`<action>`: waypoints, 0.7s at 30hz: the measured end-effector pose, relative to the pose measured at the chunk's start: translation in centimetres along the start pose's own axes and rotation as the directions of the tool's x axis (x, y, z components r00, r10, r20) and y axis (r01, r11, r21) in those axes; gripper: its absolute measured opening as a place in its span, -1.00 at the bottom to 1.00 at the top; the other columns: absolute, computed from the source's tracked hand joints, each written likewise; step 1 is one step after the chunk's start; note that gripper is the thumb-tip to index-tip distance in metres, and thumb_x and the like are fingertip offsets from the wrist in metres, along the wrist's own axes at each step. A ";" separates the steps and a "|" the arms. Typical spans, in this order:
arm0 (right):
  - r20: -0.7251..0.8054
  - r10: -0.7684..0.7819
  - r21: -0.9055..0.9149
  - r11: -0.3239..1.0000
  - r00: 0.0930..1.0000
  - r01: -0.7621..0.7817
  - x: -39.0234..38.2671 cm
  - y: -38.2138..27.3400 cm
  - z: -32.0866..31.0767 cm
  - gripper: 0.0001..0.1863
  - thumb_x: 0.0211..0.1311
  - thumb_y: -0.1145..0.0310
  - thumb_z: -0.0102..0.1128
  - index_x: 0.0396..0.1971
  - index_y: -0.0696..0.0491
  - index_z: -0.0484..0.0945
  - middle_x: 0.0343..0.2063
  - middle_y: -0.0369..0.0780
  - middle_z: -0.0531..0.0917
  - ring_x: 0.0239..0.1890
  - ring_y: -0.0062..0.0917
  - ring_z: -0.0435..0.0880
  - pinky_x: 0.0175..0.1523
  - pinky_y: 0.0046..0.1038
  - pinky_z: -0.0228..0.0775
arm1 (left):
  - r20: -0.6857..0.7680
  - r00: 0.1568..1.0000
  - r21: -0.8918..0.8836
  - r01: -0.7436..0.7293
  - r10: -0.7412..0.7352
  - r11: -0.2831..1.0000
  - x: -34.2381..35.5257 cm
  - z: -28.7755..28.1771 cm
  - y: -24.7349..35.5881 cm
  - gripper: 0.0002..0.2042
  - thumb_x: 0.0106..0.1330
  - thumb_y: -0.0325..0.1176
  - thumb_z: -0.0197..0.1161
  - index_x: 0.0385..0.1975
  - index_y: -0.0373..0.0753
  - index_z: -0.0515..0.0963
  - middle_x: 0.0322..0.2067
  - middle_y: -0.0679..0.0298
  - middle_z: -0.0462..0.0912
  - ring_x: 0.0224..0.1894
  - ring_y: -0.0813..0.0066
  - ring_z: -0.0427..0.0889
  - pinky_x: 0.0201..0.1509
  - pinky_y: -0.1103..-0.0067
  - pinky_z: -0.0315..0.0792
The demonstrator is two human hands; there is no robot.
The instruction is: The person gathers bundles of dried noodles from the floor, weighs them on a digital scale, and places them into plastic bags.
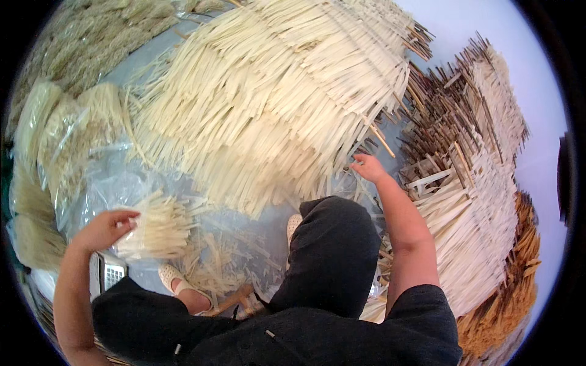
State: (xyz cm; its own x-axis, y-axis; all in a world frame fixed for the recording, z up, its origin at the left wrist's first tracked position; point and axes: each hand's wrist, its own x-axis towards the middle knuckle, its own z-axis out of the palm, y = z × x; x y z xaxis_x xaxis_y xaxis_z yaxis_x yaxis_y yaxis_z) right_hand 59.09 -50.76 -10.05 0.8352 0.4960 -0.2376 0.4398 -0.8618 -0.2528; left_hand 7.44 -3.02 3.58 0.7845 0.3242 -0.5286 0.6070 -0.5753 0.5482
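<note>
Left hand (105, 229), fingers clamped, grips a bundle of pale flat bamboo strips (155, 226). Right hand (368, 167), fingers loosely apart, touches the large heap of pale strips (274, 97).

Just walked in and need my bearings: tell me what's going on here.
A person sits on the floor amid heaps of thin pale sticks. The left hand grips a small bundle of sticks over a clear plastic sheet. The right hand reaches to the edge of the big pale stick pile. Darker brown sticks lie stacked to the right.
</note>
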 end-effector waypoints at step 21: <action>-0.199 0.237 0.280 0.944 0.951 -0.177 14.0 2.9 2.1 -0.40 -0.08 -0.09 0.28 -0.25 0.11 0.36 -0.46 -0.12 0.61 -0.36 -0.30 0.61 -0.20 -0.31 0.39 | 0.181 0.983 -0.151 -0.014 0.042 0.988 14.8 13.8 7.3 -0.62 0.33 -0.19 0.13 0.11 -0.15 0.47 -0.02 0.09 0.59 -0.02 0.23 0.58 0.06 0.46 0.43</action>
State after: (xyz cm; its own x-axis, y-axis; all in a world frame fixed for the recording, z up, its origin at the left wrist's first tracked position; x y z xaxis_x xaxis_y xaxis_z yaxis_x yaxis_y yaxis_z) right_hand 71.35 -46.09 -16.07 0.9642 0.2459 -0.0995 0.1749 -0.8712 -0.4586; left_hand 21.72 -12.75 -9.19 0.7735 0.1584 -0.6137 0.6079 -0.4595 0.6475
